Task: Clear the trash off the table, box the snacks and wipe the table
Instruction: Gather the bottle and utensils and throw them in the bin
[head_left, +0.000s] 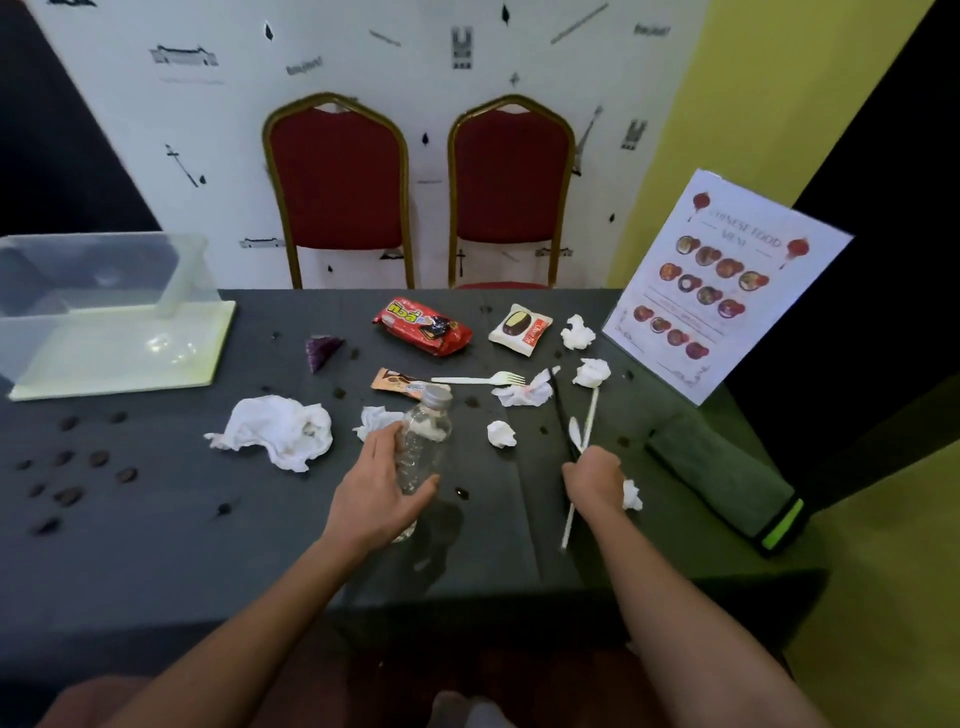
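— Two hands over the grey table; what has each got?

— The left hand has its fingers and thumb curled round a clear plastic bottle, capped and tilted. The right hand is closed on a bundle: a white straw, a black stick, a white plastic utensil and a bit of crumpled tissue.

— Where are the snacks, taking the bottle as the mark?

— Beyond it lies a red biscuit pack. To that pack's right is a white snack packet. An orange-brown wrapper lies just behind the bottle cap, with a white plastic fork to its right.

— And the trash?

— A large crumpled napkin lies left of the bottle, with smaller tissue balls right of it and beyond. Dark spots dot the cloth far left.

— The box?

— A clear plastic box sits on a pale lid, far left and beyond the bottle. A folded grey cloth lies at the right edge, below a standing menu card.
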